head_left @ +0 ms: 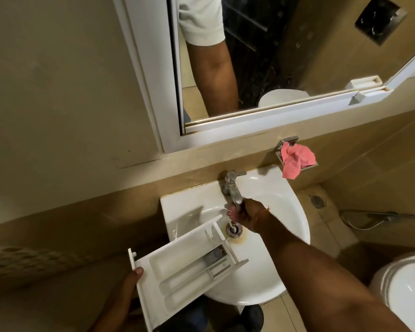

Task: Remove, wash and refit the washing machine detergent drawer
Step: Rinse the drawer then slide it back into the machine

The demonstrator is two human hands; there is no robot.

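Note:
A white detergent drawer [182, 267] with several compartments lies tilted over the front left of a white sink [280, 259], its far end reaching into the basin. My left hand [130, 281] grips the drawer's front panel at the lower left. My right hand [243, 213] is under the spout of the chrome tap [231, 184], fingers curled there. Whether it holds something small cannot be made out. A thin stream of water falls toward the drain [234, 230].
A pink cloth [296, 160] hangs from a metal holder on the wall right of the tap. A mirror [249, 56] is above the sink. A white toilet [405, 288] stands at the right, with a floor drain [318, 201] and a spray hose [374, 218] beyond.

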